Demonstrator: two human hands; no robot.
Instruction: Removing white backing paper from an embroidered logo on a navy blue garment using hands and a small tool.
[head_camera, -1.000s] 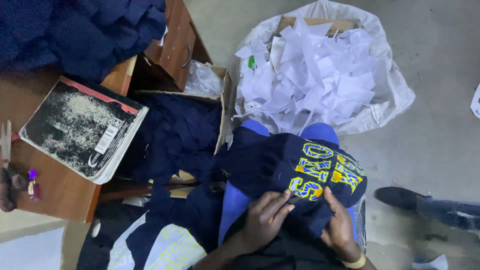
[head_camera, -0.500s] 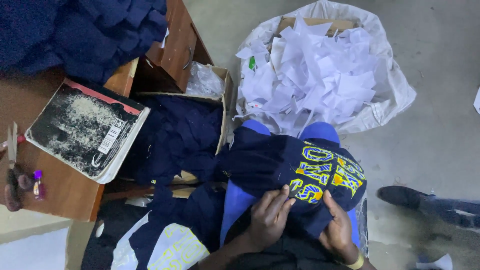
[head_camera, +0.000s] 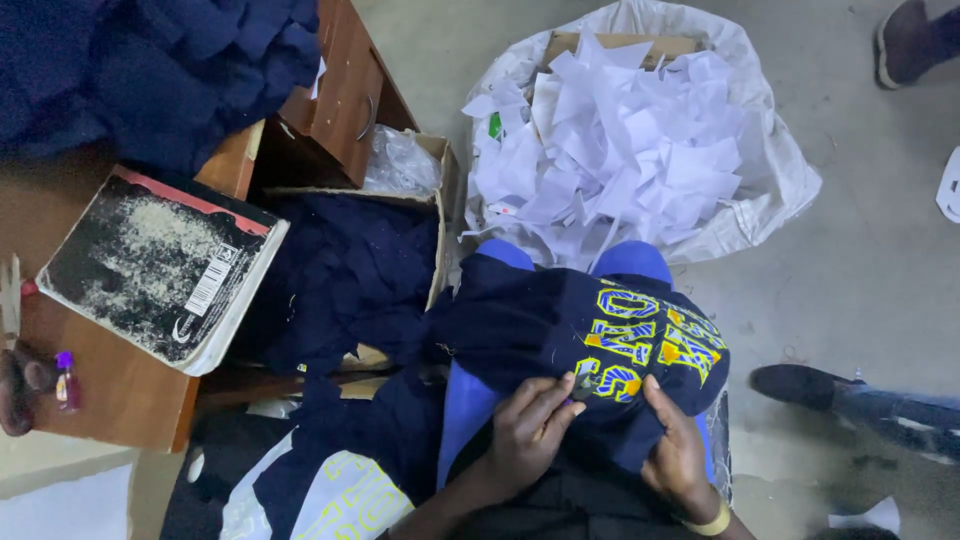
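Navy garment with yellow and blue lettering lies draped over the person's lap, covering the blue trousers at the knees. Both hands work at the near edge of the lettering. The left hand comes up from the lower middle, wrist bent, fingers curled together and pinched around a small dark tool whose tip touches the cloth just beside the lowest yellow letter; what kind of tool it is cannot be made out. The right hand lies just to the right of it, palm down on the garment, fingers bunched and gripping a fold of the cloth, with a yellow band on the wrist.

Beyond the garment, past the knees, a white sack stands open on the floor, heaped with white paper scraps. To the left of the garment a cardboard box holds more dark blue cloth. Farther left of the garment a worn black-covered book lies on a wooden desk, partly over its edge, with an open drawer above the box. To the right of the garment, well apart, a dark shoe rests on the floor.
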